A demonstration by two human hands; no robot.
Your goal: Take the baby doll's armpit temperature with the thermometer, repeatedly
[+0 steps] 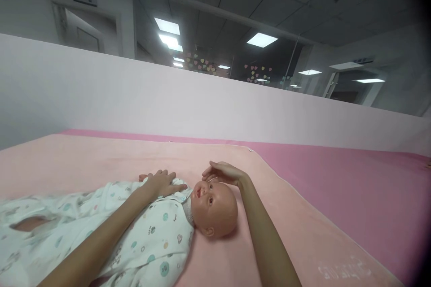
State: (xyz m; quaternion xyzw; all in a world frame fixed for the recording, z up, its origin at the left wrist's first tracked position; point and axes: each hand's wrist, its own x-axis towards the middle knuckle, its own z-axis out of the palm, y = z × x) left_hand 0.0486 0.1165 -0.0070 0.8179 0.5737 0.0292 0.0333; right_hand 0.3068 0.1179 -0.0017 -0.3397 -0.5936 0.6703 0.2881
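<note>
A baby doll [215, 210] lies on its back across a peach-coloured towel [249, 242], its bald head to the right. It wears a white romper [158, 233] printed with coloured dots and small figures. My left hand [163, 184] rests flat on the doll's upper chest by the collar, fingers spread. Beyond the doll's head, my right hand [224, 172] curves around the far side of its face, fingers stretched out and holding nothing. Whether those fingertips touch the head I cannot tell. One small doll hand [143, 177] shows beside my left wrist.
Under the towel is a pink surface [353, 188], bordered at the back by a low white wall [202, 103]. Beyond stand glass panels with heart-shaped stickers [257, 71], and a doorway [87, 31] at the left. Lit panels [262, 40] show overhead.
</note>
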